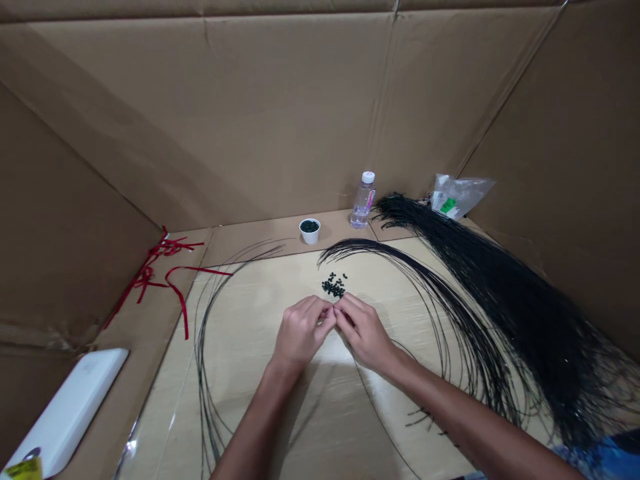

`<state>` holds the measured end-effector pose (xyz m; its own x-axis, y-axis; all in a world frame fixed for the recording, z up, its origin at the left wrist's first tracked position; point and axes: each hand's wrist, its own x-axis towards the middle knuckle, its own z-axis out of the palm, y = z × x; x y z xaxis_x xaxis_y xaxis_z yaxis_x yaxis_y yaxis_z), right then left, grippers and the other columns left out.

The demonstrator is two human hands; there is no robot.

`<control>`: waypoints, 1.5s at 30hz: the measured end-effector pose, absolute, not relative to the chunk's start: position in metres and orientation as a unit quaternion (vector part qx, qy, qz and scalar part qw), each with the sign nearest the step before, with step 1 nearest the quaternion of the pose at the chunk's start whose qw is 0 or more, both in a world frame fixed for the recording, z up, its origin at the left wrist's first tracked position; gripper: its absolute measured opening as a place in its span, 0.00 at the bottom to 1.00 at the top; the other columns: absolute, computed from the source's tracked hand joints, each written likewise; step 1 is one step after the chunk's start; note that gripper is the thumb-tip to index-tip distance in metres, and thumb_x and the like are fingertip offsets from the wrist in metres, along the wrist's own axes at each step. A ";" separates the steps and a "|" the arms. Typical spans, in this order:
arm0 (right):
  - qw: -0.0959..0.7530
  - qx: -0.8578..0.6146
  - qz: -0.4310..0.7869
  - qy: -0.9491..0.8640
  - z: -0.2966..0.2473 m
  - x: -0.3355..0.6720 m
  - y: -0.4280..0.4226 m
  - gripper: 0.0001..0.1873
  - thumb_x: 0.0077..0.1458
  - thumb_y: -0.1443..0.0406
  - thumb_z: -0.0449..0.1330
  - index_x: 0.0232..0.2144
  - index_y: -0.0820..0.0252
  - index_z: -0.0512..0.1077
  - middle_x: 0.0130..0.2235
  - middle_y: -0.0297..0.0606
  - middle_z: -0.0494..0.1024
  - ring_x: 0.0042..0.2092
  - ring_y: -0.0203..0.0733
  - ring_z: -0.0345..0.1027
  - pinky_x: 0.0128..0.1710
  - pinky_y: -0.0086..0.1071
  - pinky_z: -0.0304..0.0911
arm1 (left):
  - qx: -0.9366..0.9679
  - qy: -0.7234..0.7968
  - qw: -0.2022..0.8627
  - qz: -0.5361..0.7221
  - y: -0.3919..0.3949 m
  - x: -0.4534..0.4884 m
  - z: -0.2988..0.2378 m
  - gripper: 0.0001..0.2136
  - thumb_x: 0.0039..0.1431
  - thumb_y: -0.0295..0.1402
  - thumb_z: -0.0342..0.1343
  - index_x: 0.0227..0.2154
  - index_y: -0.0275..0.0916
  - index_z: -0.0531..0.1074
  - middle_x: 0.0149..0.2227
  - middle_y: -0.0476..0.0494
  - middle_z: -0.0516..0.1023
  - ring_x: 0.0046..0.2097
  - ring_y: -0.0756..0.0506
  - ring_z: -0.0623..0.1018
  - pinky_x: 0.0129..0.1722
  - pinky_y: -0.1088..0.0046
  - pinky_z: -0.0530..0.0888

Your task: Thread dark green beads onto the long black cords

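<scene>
My left hand [304, 330] and my right hand [365, 330] meet at the fingertips over the middle of the board, both closed in a pinch. A thin black strand [379, 412] trails from under my right hand toward the near edge. What sits between the left fingertips is too small to make out. Just beyond the fingers lies a loose pile of small dark green-black beads [334, 285]. Farther back, a white cup [310, 237] holds more small dark beads.
Black strands [203, 347] curve at left; a loose bundle of strands [450, 313] and a thick dark bundle [520, 293] lie right. A bottle [363, 201] and plastic bag [463, 195] stand behind. Red ribbons [175, 287] and a white device [70, 413] are left. Cardboard walls [280, 120] enclose the table.
</scene>
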<state>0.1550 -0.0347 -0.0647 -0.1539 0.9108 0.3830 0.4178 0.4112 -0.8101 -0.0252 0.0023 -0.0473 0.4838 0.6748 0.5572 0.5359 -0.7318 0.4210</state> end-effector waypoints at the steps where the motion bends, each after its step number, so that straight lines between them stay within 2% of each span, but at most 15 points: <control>1: 0.451 -0.464 0.267 -0.714 -0.065 0.156 -0.035 0.14 0.76 0.66 0.50 0.37 0.55 0.72 0.36 0.38 0.72 0.38 0.45 0.67 0.40 0.37 0.60 | 0.852 0.353 0.089 0.376 0.002 -0.024 -0.049 0.06 0.70 0.26 0.58 0.36 0.40 0.74 0.30 0.48 0.80 0.31 0.47 0.79 0.32 0.71 0.73; 10: 0.468 -0.444 0.247 -0.723 -0.062 0.157 -0.034 0.14 0.76 0.68 0.50 0.38 0.55 0.72 0.37 0.37 0.72 0.39 0.45 0.67 0.40 0.37 0.60 | 0.839 0.331 0.087 0.422 -0.001 -0.022 -0.043 0.05 0.71 0.26 0.58 0.37 0.41 0.75 0.31 0.47 0.82 0.32 0.47 0.81 0.34 0.71 0.76; 15: 0.487 -0.457 0.261 -0.697 -0.060 0.158 -0.030 0.11 0.75 0.65 0.56 0.38 0.55 0.76 0.35 0.37 0.74 0.40 0.47 0.67 0.42 0.38 0.61 | 0.830 0.337 0.078 0.439 0.001 -0.024 -0.042 0.03 0.70 0.27 0.61 0.38 0.41 0.76 0.31 0.47 0.82 0.31 0.47 0.81 0.34 0.72 0.76; 18: 0.489 -0.477 0.271 -0.678 -0.059 0.160 -0.028 0.06 0.72 0.63 0.61 0.45 0.55 0.78 0.39 0.39 0.76 0.44 0.49 0.68 0.43 0.39 0.62 | 0.820 0.350 0.075 0.447 0.002 -0.025 -0.041 0.04 0.70 0.27 0.61 0.37 0.41 0.76 0.31 0.47 0.82 0.32 0.47 0.81 0.35 0.72 0.76; 20: 0.484 -0.487 0.274 -0.674 -0.058 0.161 -0.027 0.07 0.70 0.62 0.63 0.48 0.56 0.78 0.42 0.41 0.77 0.46 0.50 0.69 0.45 0.40 0.63 | 0.811 0.368 0.070 0.450 0.002 -0.026 -0.041 0.05 0.69 0.27 0.61 0.35 0.41 0.75 0.31 0.48 0.82 0.32 0.47 0.81 0.35 0.71 0.76; 25: 0.434 -0.503 0.248 -0.705 -0.057 0.165 -0.028 0.05 0.69 0.63 0.62 0.39 0.56 0.77 0.34 0.37 0.78 0.41 0.48 0.69 0.46 0.42 0.59 | 0.795 0.405 0.061 0.447 0.002 -0.026 -0.045 0.06 0.67 0.25 0.60 0.35 0.41 0.74 0.30 0.48 0.80 0.32 0.47 0.80 0.36 0.71 0.74; 29: 0.407 -0.504 0.259 -0.717 -0.059 0.168 -0.027 0.11 0.68 0.66 0.60 0.31 0.56 0.74 0.30 0.35 0.78 0.36 0.45 0.69 0.43 0.40 0.58 | 0.780 0.430 0.058 0.451 0.002 -0.025 -0.050 0.06 0.66 0.24 0.60 0.34 0.41 0.74 0.30 0.49 0.79 0.32 0.47 0.79 0.37 0.70 0.74; 32: 0.403 -0.501 0.282 -0.712 -0.060 0.168 -0.026 0.13 0.67 0.68 0.60 0.28 0.56 0.72 0.30 0.34 0.78 0.35 0.44 0.70 0.43 0.39 0.58 | 0.773 0.440 0.065 0.453 0.003 -0.026 -0.050 0.06 0.66 0.25 0.59 0.34 0.41 0.73 0.29 0.49 0.78 0.32 0.47 0.78 0.36 0.70 0.74; 34: 0.401 -0.498 0.295 -0.710 -0.059 0.169 -0.026 0.13 0.68 0.68 0.60 0.28 0.56 0.72 0.30 0.34 0.79 0.36 0.44 0.70 0.43 0.38 0.59 | 0.774 0.441 0.080 0.447 0.004 -0.026 -0.048 0.05 0.66 0.25 0.59 0.35 0.41 0.73 0.31 0.49 0.78 0.33 0.47 0.78 0.37 0.69 0.74; 36: 0.400 -0.494 0.305 -0.709 -0.058 0.169 -0.026 0.13 0.69 0.67 0.59 0.29 0.56 0.73 0.31 0.34 0.79 0.37 0.44 0.71 0.43 0.38 0.59 | 0.775 0.440 0.116 0.439 0.005 -0.027 -0.045 0.05 0.65 0.26 0.60 0.41 0.41 0.75 0.36 0.46 0.79 0.37 0.45 0.79 0.40 0.68 0.76; 38: 0.402 -0.488 0.313 -0.708 -0.058 0.168 -0.026 0.13 0.71 0.67 0.59 0.30 0.56 0.73 0.32 0.34 0.78 0.37 0.44 0.71 0.43 0.37 0.60 | 0.776 0.428 0.172 0.429 0.005 -0.028 -0.042 0.14 0.64 0.26 0.61 0.52 0.40 0.74 0.43 0.43 0.80 0.43 0.43 0.81 0.46 0.66 0.78; 40: 0.409 -0.483 0.319 -0.705 -0.057 0.168 -0.026 0.14 0.72 0.66 0.58 0.31 0.56 0.74 0.32 0.35 0.78 0.37 0.44 0.71 0.42 0.36 0.61 | 0.783 0.406 0.227 0.414 0.006 -0.029 -0.041 0.20 0.63 0.26 0.62 0.58 0.42 0.73 0.48 0.40 0.80 0.49 0.42 0.81 0.50 0.64 0.79; 42: 0.419 -0.479 0.325 -0.700 -0.056 0.168 -0.026 0.15 0.72 0.65 0.57 0.31 0.56 0.74 0.31 0.35 0.77 0.37 0.44 0.70 0.41 0.36 0.62 | 0.789 0.385 0.267 0.396 0.006 -0.030 -0.041 0.19 0.65 0.26 0.62 0.58 0.43 0.74 0.50 0.40 0.80 0.49 0.42 0.81 0.51 0.63 0.80; 45: 0.438 -0.471 0.345 -0.684 -0.056 0.168 -0.026 0.16 0.73 0.64 0.56 0.30 0.56 0.74 0.31 0.36 0.78 0.36 0.44 0.71 0.41 0.36 0.63 | 0.785 0.368 0.314 0.387 0.006 -0.030 -0.044 0.14 0.67 0.28 0.62 0.54 0.43 0.78 0.47 0.41 0.81 0.45 0.44 0.81 0.47 0.65 0.80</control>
